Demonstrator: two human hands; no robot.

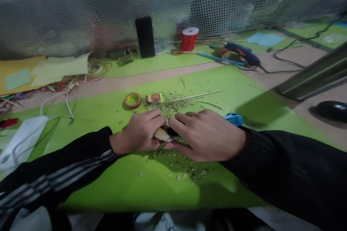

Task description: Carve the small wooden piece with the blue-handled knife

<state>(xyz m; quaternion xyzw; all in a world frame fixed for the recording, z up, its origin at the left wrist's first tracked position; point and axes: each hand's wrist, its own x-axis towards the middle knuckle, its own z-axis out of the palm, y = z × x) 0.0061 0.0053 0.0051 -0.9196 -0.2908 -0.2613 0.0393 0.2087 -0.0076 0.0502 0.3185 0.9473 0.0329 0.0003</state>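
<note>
My left hand (145, 130) is closed around a pale wooden piece (162, 135) whose whittled, tapered end points right. My right hand (204, 135) is wrapped around a utility knife (233, 118); its blue handle end shows beyond the wrist, and its dark front part lies close to the wood. Most of the knife is hidden under the fingers, and I cannot make out the blade's edge. The right thumb is at the tip of the wood. Wood shavings (196, 171) are scattered below and behind both hands on the green mat (114, 191).
Behind my hands lie a tape roll (133, 100), a matchbox (154, 98) and a thin stick (200, 95). Farther back stand a phone (145, 36) and a red spool (189, 39). A glue gun (242, 53), a metal post (314, 74) and a mouse (332, 111) are at right.
</note>
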